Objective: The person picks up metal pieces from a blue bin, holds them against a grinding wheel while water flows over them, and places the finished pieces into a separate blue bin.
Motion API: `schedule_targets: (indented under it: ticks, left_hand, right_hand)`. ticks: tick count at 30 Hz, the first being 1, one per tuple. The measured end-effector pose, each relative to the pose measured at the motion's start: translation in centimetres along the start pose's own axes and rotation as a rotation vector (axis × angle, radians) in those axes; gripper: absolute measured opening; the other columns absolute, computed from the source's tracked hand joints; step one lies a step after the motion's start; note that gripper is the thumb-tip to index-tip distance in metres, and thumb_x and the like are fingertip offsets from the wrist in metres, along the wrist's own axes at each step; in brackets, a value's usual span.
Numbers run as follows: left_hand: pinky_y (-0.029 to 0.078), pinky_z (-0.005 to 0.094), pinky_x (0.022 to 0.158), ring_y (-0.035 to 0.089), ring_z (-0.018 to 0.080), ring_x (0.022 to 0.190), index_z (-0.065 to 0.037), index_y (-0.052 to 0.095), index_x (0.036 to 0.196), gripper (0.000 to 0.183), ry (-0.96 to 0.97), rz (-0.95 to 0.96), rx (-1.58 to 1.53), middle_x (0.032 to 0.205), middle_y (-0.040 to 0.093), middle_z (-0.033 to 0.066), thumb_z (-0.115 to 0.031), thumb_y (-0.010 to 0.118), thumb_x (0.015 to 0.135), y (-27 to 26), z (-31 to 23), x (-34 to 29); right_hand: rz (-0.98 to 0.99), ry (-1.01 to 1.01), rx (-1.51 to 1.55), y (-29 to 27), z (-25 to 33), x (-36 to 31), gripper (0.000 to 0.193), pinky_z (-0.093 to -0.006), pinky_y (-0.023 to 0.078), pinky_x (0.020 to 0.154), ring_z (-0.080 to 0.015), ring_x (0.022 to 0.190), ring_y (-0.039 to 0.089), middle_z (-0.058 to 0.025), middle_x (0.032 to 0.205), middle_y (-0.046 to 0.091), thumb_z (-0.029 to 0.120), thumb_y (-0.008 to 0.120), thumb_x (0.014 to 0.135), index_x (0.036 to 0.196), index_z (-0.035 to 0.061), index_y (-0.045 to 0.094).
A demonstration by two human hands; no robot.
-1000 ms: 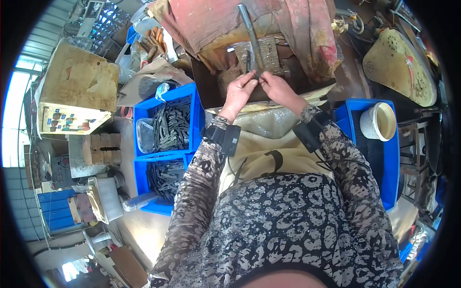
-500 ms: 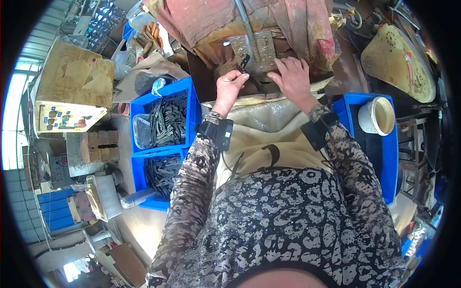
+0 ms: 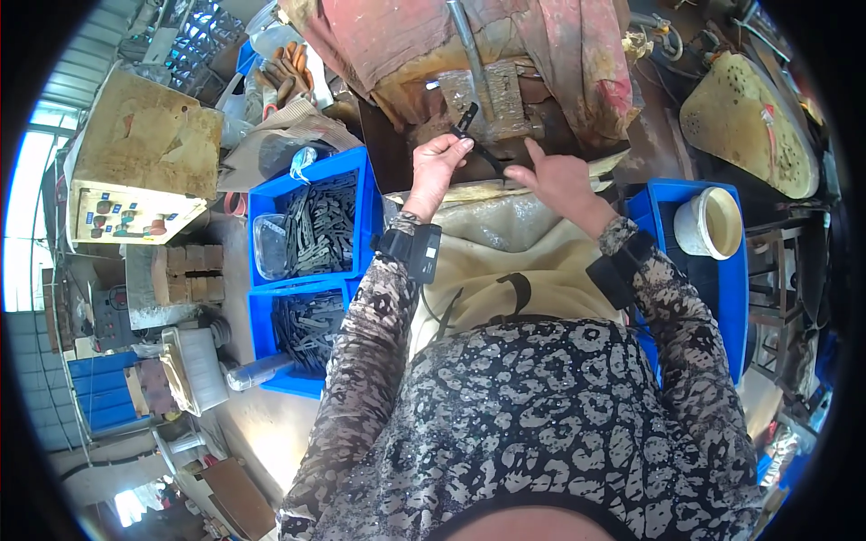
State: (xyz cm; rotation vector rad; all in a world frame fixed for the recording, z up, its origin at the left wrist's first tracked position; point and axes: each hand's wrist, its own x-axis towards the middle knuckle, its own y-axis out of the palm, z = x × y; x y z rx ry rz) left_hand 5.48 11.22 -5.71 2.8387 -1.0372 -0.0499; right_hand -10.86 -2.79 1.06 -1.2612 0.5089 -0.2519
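Between the thumb and fingers of my left hand point(image 3: 437, 171) is a narrow black flat strip point(image 3: 467, 117), probably metal. It slants from above that hand down toward my right hand point(image 3: 566, 187), whose thumb tip is at or very near the strip's lower end; contact is unclear. The right index finger points up and away from the thumb, while the other fingers are partly curled and hidden. Both hands are over the near edge of a brown, worn work surface point(image 3: 559, 135). Beyond them is a rough, dirty block point(image 3: 507, 95) with a metal rod point(image 3: 466, 45) above it.
Two blue bins point(image 3: 372, 194) on the left contain many dark strips point(image 3: 320, 221). On the right, a white bucket point(image 3: 695, 225) rests in another blue bin point(image 3: 663, 194). Stained red cloth point(image 3: 361, 45) hangs over the work area. A control box point(image 3: 135, 149) stands at far left.
My right hand has moved back and to the right, off the block area, its fingers less spread and its thumb near the strip's end. My left hand keeps hold of the strip.
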Motion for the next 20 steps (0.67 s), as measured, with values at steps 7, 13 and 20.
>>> schedule_targets:
  ticks: [7, 13, 20]
  left_hand:
    - [0.052, 0.0227, 0.065, 0.062, 0.0085, 0.073, -0.003, 0.070, 0.088, 0.007, -0.011, -0.009, -0.090, 0.081, 0.068, 0.0016, -0.009, 0.071, 0.086, -0.5, 0.2, 0.2]
    - [0.052, 0.0234, 0.066, 0.063, 0.0090, 0.074, -0.002, 0.071, 0.089, 0.008, -0.007, 0.038, -0.095, 0.083, 0.069, 0.0025, -0.009, 0.070, 0.086, -0.4, -0.3, 0.0]
    - [0.054, 0.0263, 0.075, 0.065, 0.0137, 0.094, -0.001, 0.064, 0.119, 0.032, 0.004, -0.010, -0.177, 0.106, 0.070, 0.0059, -0.013, 0.067, 0.090, 0.0, -0.5, -0.2]
  right_hand:
    - [-0.674, -0.462, -0.211, 4.7, -3.3, -2.1, 0.055, -0.0421, 0.047, 0.090, -0.0312, 0.101, 0.063, -0.0210, 0.105, 0.065, 0.044, 0.065, 0.084, 0.113, -0.0029, 0.061]
    - [-0.407, -0.296, 0.326, 2.3, -0.4, 2.5, 0.050, -0.0404, 0.050, 0.085, -0.0315, 0.103, 0.063, -0.0222, 0.109, 0.064, 0.038, 0.063, 0.088, 0.121, 0.0015, 0.057]
    - [0.151, -0.341, 0.905, 2.8, 0.9, 9.4, 0.035, -0.0255, 0.048, 0.069, -0.0075, 0.073, 0.053, -0.0007, 0.080, 0.058, 0.020, 0.058, 0.095, 0.124, 0.0014, 0.053]
